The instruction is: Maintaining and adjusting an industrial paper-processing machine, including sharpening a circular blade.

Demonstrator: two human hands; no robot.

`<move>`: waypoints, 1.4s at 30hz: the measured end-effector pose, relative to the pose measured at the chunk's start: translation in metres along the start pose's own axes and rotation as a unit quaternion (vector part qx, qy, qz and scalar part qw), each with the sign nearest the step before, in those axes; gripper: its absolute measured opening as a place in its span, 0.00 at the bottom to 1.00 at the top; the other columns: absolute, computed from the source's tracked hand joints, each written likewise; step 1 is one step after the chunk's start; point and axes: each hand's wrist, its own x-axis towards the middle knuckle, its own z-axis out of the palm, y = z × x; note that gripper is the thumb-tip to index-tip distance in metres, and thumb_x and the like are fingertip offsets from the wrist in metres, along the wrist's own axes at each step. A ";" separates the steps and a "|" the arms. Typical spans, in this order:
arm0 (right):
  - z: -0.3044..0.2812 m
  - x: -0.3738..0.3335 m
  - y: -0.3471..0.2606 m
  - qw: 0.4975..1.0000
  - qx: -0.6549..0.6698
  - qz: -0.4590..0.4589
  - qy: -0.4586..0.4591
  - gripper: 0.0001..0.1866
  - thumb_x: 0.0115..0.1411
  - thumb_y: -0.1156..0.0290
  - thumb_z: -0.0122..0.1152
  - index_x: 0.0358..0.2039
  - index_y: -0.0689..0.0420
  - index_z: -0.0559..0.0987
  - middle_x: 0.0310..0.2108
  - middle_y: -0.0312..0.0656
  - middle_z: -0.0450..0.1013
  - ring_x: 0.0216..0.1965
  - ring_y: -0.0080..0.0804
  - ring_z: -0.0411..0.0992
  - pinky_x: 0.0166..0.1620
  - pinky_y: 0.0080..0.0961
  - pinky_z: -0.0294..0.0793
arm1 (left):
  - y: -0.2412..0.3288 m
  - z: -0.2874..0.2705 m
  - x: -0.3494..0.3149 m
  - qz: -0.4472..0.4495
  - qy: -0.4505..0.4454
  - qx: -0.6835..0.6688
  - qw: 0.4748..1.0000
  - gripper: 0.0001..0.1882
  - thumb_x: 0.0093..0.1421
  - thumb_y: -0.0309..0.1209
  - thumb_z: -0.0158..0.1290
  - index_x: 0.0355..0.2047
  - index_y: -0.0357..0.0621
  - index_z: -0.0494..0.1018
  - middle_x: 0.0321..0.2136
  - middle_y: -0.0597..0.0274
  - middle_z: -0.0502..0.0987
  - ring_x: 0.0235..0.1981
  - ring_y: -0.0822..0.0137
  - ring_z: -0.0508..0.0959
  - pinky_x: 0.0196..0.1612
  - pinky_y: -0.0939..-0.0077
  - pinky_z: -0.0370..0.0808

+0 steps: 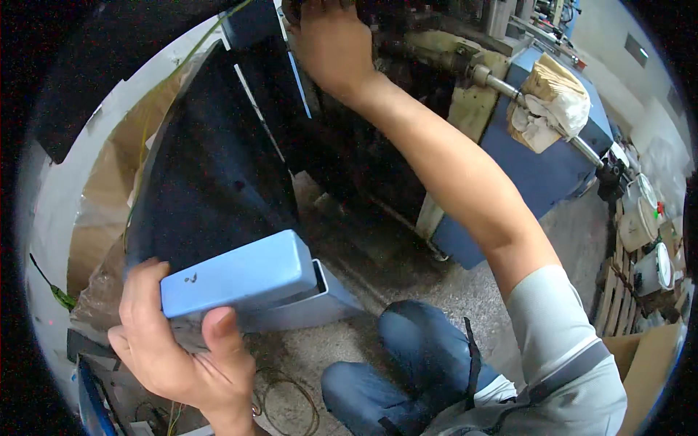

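My left hand (185, 349) is wrapped round the end of a blue metal machine door (236, 275), with the thumb pressed on its near side and the fingers over the far edge. A dark panel (218, 174) stretches from behind the door up toward the machine. Higher up, my right hand (331, 47) reaches into the machine's dark interior at the top of the view. Its fingertips run into shadow at the picture's edge, so what they touch or hold is hidden.
A blue machine body (502, 189) stands to the right, with a metal shaft (502, 86) carrying a paper-wrapped roll (549, 105). White buckets (653, 270) sit by a wooden pallet (614, 298) at the far right. A coiled cable (291, 407) lies on the floor near my knees.
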 end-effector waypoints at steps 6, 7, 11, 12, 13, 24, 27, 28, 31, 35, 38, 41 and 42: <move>-0.010 0.009 -0.003 0.990 0.063 0.017 -0.125 0.19 0.61 0.72 0.57 0.51 0.69 0.78 0.53 0.64 0.72 0.57 0.62 0.70 0.54 0.45 0.79 | -0.007 -0.003 -0.002 0.016 -0.013 0.007 1.000 0.37 0.67 0.63 0.48 0.50 0.35 0.76 0.44 0.49 0.81 0.40 0.53 0.79 0.43 0.66 0.65; -0.018 0.004 -0.018 0.991 -0.050 0.008 -0.120 0.20 0.61 0.72 0.57 0.51 0.69 0.78 0.54 0.63 0.72 0.57 0.62 0.70 0.54 0.44 0.80 | -0.008 -0.002 -0.003 0.014 -0.016 0.009 1.000 0.38 0.67 0.64 0.48 0.50 0.36 0.76 0.44 0.50 0.81 0.40 0.53 0.79 0.42 0.66 0.65; -0.017 0.021 -0.007 0.977 0.067 0.058 -0.196 0.19 0.59 0.74 0.57 0.51 0.68 0.78 0.52 0.61 0.73 0.53 0.57 0.74 0.47 0.41 0.82 | -0.008 -0.003 -0.002 0.012 -0.012 0.006 1.000 0.39 0.66 0.65 0.49 0.50 0.36 0.77 0.44 0.50 0.81 0.39 0.55 0.79 0.41 0.66 0.64; -0.022 0.031 -0.006 0.926 0.101 0.107 -0.347 0.19 0.59 0.75 0.57 0.50 0.68 0.79 0.51 0.59 0.75 0.52 0.56 0.75 0.46 0.41 0.83 | -0.007 -0.002 -0.001 0.013 -0.013 0.005 1.000 0.39 0.66 0.65 0.49 0.50 0.36 0.77 0.44 0.50 0.81 0.39 0.55 0.79 0.41 0.66 0.64; -0.019 0.025 -0.007 0.926 0.100 0.107 -0.348 0.19 0.59 0.75 0.57 0.50 0.68 0.79 0.51 0.59 0.75 0.52 0.56 0.75 0.46 0.41 0.83 | -0.005 -0.001 -0.001 0.009 -0.011 -0.001 1.000 0.39 0.66 0.65 0.49 0.50 0.36 0.76 0.44 0.50 0.81 0.38 0.55 0.79 0.40 0.66 0.64; -0.009 -0.003 -0.017 0.995 0.083 0.023 -0.056 0.14 0.60 0.71 0.61 0.43 0.66 0.79 0.43 0.56 0.76 0.49 0.55 0.75 0.42 0.42 0.81 | -0.006 0.004 0.001 0.023 0.018 -0.005 1.000 0.36 0.69 0.62 0.45 0.49 0.38 0.78 0.43 0.52 0.82 0.36 0.54 0.75 0.41 0.66 0.67; -0.027 0.003 -0.008 0.998 0.009 -0.059 0.009 0.15 0.61 0.71 0.61 0.46 0.65 0.76 0.45 0.55 0.75 0.47 0.54 0.75 0.42 0.42 0.82 | -0.007 0.004 0.001 0.024 0.016 -0.003 1.000 0.36 0.69 0.63 0.45 0.49 0.38 0.78 0.43 0.52 0.82 0.35 0.54 0.75 0.41 0.66 0.67; -0.026 0.003 -0.008 0.998 0.009 -0.060 0.010 0.15 0.61 0.71 0.61 0.46 0.65 0.76 0.45 0.55 0.75 0.47 0.54 0.75 0.42 0.42 0.82 | -0.009 0.001 0.000 0.025 -0.001 0.012 1.000 0.39 0.67 0.66 0.46 0.49 0.38 0.77 0.43 0.52 0.81 0.39 0.54 0.78 0.41 0.66 0.66; -0.024 0.005 -0.005 0.973 0.003 0.055 -0.225 0.15 0.61 0.71 0.60 0.46 0.65 0.75 0.46 0.53 0.74 0.47 0.52 0.75 0.39 0.41 0.83 | -0.008 0.000 -0.002 0.016 -0.018 0.021 0.999 0.41 0.65 0.69 0.47 0.50 0.38 0.76 0.43 0.51 0.81 0.43 0.53 0.81 0.41 0.65 0.65; -0.015 0.005 -0.010 0.989 -0.008 0.016 -0.148 0.15 0.61 0.71 0.58 0.47 0.65 0.75 0.45 0.53 0.74 0.48 0.52 0.76 0.38 0.41 0.84 | -0.010 0.000 -0.002 0.023 -0.017 0.025 0.999 0.41 0.65 0.69 0.47 0.50 0.38 0.75 0.43 0.51 0.81 0.44 0.52 0.81 0.41 0.65 0.65; -0.022 0.004 -0.012 0.996 0.016 0.013 -0.084 0.17 0.61 0.72 0.58 0.49 0.65 0.75 0.47 0.56 0.73 0.50 0.56 0.75 0.40 0.41 0.85 | -0.010 0.001 -0.002 0.023 -0.018 0.022 0.999 0.41 0.65 0.68 0.46 0.50 0.37 0.75 0.43 0.51 0.81 0.44 0.52 0.81 0.40 0.65 0.64; -0.018 0.000 -0.010 0.997 0.016 0.004 -0.072 0.19 0.62 0.72 0.57 0.53 0.66 0.75 0.52 0.59 0.72 0.54 0.60 0.73 0.42 0.42 0.85 | -0.010 0.002 -0.001 0.028 -0.016 0.021 0.999 0.41 0.66 0.68 0.46 0.51 0.37 0.75 0.44 0.51 0.81 0.44 0.53 0.81 0.40 0.66 0.64; -0.018 0.001 -0.010 0.996 0.018 0.004 -0.088 0.21 0.62 0.73 0.57 0.55 0.65 0.75 0.54 0.61 0.72 0.56 0.62 0.72 0.43 0.42 0.85 | -0.010 0.001 -0.002 0.028 -0.016 0.021 0.999 0.41 0.66 0.68 0.46 0.51 0.37 0.75 0.44 0.51 0.81 0.44 0.53 0.81 0.40 0.66 0.64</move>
